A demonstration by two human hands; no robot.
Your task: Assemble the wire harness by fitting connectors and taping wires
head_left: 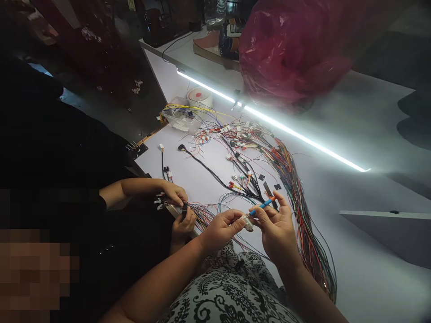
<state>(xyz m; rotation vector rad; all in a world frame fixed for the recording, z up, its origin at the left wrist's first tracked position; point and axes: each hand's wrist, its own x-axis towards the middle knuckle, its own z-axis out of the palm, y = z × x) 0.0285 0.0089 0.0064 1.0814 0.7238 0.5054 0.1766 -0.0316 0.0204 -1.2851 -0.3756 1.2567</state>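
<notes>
Pinched in the fingers of my left hand (222, 229) is a small whitish connector (248, 223), held above the near part of the table. My right hand (278, 229) grips a slim blue tool with an orange end (262, 206), like a small screwdriver or pin tool. Its tip meets the connector's upper side; whether it is inside a slot is too small to tell. Behind my hands a black-sleeved wire harness (215, 175) with several connectors lies on the white table (202, 163). Thin coloured wires (204, 215) run to the left below my left hand.
At left, a co-worker's hands (180, 211) hold a black part on wires. A thick wire bundle (292, 179) curves along the right. Further back are a clear plastic box (180, 119), a white tape roll (200, 96), a lit tube lamp (286, 125) and a pink plastic bag (286, 49).
</notes>
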